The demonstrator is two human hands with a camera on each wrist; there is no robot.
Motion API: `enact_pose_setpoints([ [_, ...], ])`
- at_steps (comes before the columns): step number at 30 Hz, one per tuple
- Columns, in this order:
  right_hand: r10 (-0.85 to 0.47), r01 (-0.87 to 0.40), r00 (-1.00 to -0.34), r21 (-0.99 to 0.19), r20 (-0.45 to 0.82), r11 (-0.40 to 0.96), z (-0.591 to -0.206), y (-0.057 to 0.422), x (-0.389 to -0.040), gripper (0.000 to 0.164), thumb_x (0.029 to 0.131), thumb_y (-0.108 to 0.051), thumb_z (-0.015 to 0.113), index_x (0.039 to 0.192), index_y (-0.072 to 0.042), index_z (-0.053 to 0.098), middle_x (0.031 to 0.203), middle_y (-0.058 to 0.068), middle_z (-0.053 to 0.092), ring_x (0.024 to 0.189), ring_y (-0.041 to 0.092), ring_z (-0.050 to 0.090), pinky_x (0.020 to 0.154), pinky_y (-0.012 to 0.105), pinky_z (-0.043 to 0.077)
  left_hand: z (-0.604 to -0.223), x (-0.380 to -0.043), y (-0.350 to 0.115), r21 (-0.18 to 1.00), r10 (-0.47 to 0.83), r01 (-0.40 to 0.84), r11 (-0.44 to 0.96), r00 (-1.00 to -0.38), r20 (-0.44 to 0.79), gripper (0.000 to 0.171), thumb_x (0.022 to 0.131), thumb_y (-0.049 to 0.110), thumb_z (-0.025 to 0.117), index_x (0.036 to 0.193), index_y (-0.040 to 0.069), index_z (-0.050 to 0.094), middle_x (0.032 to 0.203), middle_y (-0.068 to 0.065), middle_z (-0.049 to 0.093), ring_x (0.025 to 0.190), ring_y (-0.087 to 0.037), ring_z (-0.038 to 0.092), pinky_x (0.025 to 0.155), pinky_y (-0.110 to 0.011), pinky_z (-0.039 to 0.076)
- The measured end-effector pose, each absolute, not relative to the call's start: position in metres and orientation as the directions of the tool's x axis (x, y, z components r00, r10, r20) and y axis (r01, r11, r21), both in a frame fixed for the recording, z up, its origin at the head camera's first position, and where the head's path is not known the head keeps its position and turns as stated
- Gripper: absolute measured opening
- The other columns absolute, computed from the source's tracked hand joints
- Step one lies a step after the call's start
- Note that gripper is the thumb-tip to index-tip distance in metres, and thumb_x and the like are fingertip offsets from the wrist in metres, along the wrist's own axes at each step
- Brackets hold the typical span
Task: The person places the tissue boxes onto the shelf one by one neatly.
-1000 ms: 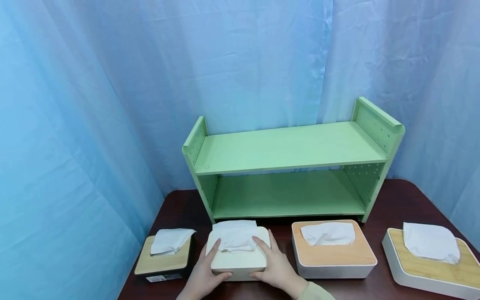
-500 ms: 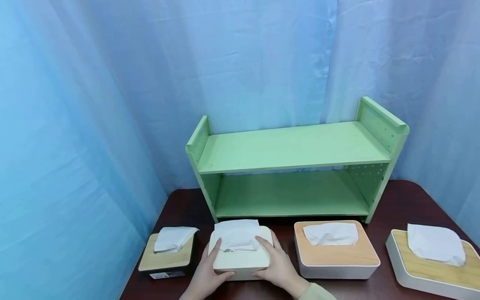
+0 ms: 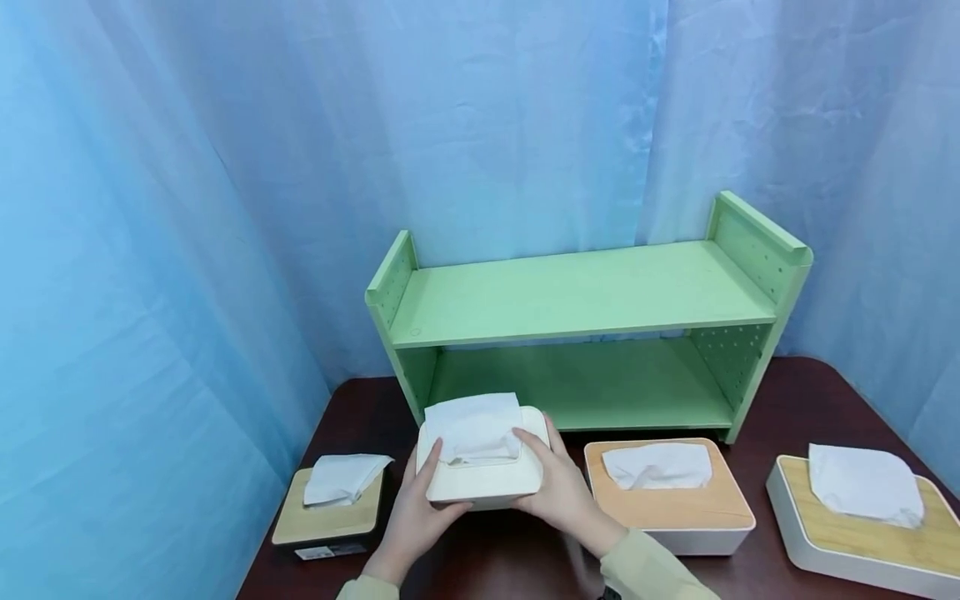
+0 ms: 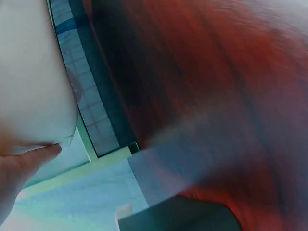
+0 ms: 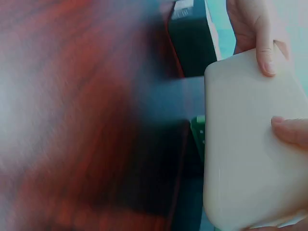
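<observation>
A white tissue box with a white tissue out of its top is held in the air over the table, its front tilted toward me. My left hand grips its left side, and my right hand grips the right side. Both thumbs lie on the front wall, with fingers along the sides and onto the top. In the right wrist view the thumbs press the smooth wall of the tissue box. The left wrist view catches its pale wall and one finger at its edge.
Behind stands a green two-tier shelf against blue curtains. A black tissue box with a wooden lid sits at left. Two white ones with wooden lids, one pinkish and one yellowish, stand right on the dark table.
Both hands have raised the white tissue box off the table, moving it up and toward the shelf. It now overlaps the lower tier's front edge in the head view. The other boxes stay put.
</observation>
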State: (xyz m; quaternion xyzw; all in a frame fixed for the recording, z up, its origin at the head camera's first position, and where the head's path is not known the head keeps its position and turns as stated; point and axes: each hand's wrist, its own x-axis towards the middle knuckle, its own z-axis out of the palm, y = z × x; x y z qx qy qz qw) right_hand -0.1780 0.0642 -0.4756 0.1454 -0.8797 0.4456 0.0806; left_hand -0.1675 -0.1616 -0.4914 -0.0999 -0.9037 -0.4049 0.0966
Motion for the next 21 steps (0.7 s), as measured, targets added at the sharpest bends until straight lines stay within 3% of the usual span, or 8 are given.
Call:
enact_pose_setpoints([
  [10,-0.146,-0.246,-0.969,-0.764,0.198,0.596,-0.474,0.072,-0.204,0.089,0.06,-0.003,0.087,0.139,-0.015,0.048,0.156,0.023,0.01,0.117,0.045,0.05,0.067,0.032,0.049,-0.489,-0.198,-0.148,0.727,0.148,0.296,0.62,-0.953,0.262,0.095,0.071,0.017,0.083,0.149,0.008,0.029,0.153,-0.023,0.017,0.139,-0.037,0.027,0.103,-0.048,0.039],
  [21,-0.17,-0.259,-0.966,-0.755,0.195,0.602,-0.473,0.081,-0.215,0.091,0.06,-0.01,0.089,0.14,-0.014,0.046,0.154,0.026,0.011,0.119,0.046,0.049,0.079,0.043,0.051,-0.489,-0.21,-0.143,0.716,0.144,0.301,0.63,-0.951,0.273,0.095,0.07,0.02,0.084,0.148,0.008,0.032,0.152,-0.027,0.018,0.138,-0.04,0.027,0.103,-0.051,0.038],
])
